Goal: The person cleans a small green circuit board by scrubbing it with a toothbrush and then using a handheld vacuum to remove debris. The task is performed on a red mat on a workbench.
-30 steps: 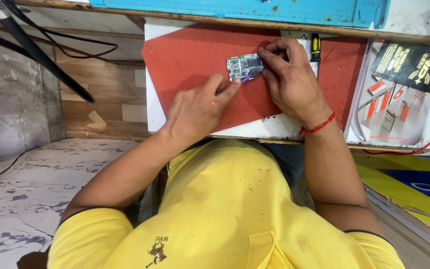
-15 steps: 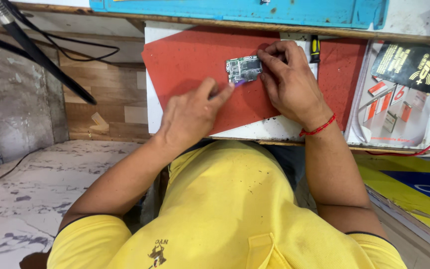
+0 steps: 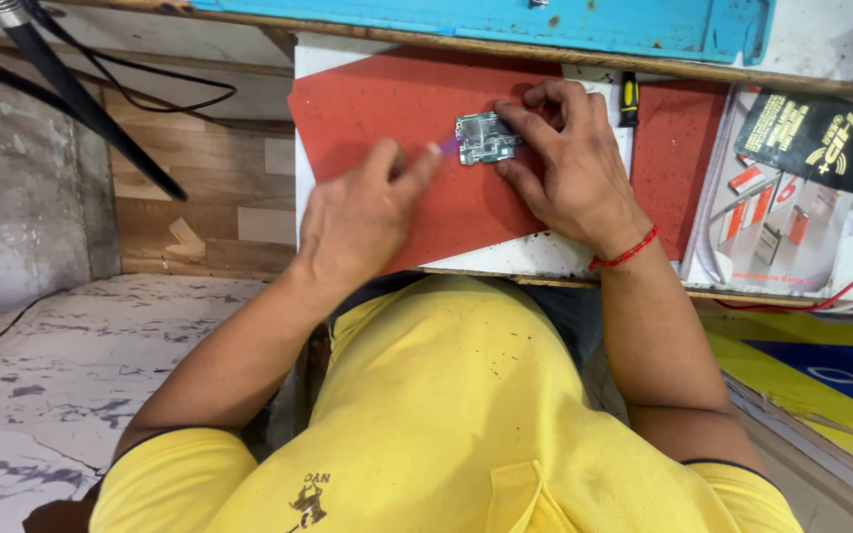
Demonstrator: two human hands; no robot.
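Red matting point(image 3: 397, 118) covers a white counter point(image 3: 535, 255), seen from above over a yellow shirt. On the mat lies a small green circuit board point(image 3: 486, 138), flat, its top crowded with tiny parts. The right hand point(image 3: 570, 168) pins it, fingers point(image 3: 525, 120) bent around its right edge from above and below. The left hand point(image 3: 357, 222) reaches in from the left, thumb and forefinger pinched together on something small and purple point(image 3: 449, 146) at the board's left edge. Likely light, stiff and easily damaged, the board is best gripped by its bare edges, not the parts. A black-and-yellow screwdriver point(image 3: 628, 99) lies just beyond the right hand.
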